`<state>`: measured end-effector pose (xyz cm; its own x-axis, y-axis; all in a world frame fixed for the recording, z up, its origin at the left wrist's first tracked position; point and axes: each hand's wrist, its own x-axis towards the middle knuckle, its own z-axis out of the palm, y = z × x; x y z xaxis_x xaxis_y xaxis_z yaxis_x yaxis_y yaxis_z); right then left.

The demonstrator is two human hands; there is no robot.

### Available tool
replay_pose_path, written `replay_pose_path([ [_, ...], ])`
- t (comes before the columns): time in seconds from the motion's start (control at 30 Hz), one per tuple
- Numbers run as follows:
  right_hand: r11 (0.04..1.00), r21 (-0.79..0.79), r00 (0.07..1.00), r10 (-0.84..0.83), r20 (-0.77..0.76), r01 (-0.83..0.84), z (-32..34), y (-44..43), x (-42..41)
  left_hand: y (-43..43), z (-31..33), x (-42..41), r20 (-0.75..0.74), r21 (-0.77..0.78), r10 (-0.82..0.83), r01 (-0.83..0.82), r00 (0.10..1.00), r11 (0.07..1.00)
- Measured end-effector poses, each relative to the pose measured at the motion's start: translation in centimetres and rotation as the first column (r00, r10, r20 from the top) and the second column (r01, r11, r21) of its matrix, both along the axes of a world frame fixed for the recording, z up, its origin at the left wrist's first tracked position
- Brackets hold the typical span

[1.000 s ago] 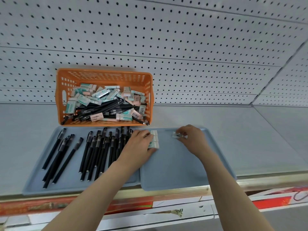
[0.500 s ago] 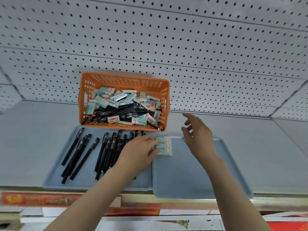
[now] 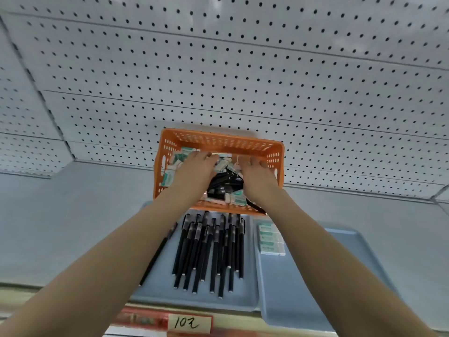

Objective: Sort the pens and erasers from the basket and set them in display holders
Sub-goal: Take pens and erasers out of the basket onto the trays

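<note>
An orange basket (image 3: 218, 138) stands at the back of the shelf with loose black pens (image 3: 223, 183) and boxed erasers (image 3: 167, 177) in it. Both my hands reach into it. My left hand (image 3: 194, 171) lies over the erasers on the left, fingertips curled down among them. My right hand (image 3: 255, 176) is at the right side, fingers bent over erasers. Whether either hand holds anything is hidden. In front, the left blue tray (image 3: 158, 288) carries several black pens (image 3: 213, 251) side by side. The right blue tray (image 3: 315, 276) has a short row of erasers (image 3: 271, 239) at its far left.
A grey pegboard wall (image 3: 243, 81) rises right behind the basket. The grey shelf (image 3: 60, 215) runs left and right of the trays. A handwritten price label (image 3: 189, 323) sits on the shelf's front edge below the pen tray.
Both hands left the trays and went forward into the basket. The eraser my right hand had held now lies in the row on the right tray. The camera tilted up.
</note>
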<state>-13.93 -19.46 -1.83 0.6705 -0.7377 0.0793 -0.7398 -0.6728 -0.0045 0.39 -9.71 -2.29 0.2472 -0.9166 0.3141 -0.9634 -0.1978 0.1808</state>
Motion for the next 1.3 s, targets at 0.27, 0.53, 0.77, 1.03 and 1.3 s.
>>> replay_pose_path([
  [0.27,0.995,-0.094,1.0,0.014,-0.001,-0.014,-1.4,-1.2,-0.2,-4.2,-0.8,0.3,0.105,0.219,0.048,-0.07,0.993,0.973],
  [0.53,0.977,-0.213,0.997,0.035,0.074,-0.019,-2.1,-1.6,0.8,-4.8,-0.9,0.8,0.19,0.223,0.001,-0.044,0.982,0.974],
  [0.77,0.976,-0.206,0.894,0.155,0.421,-0.072,-2.0,-1.0,0.6,-5.0,-1.4,1.3,0.289,0.247,-0.08,0.006,0.954,0.969],
  [1.03,0.986,0.104,0.82,0.045,0.571,-0.127,-1.5,-1.0,-0.8,-4.8,-1.0,1.7,0.216,0.076,-0.147,0.133,0.965,0.988],
  [1.3,0.85,0.505,0.559,-0.349,0.752,-0.149,-0.5,-0.2,-1.8,-3.3,0.0,1.1,0.092,-0.118,-0.125,0.136,0.988,0.984],
])
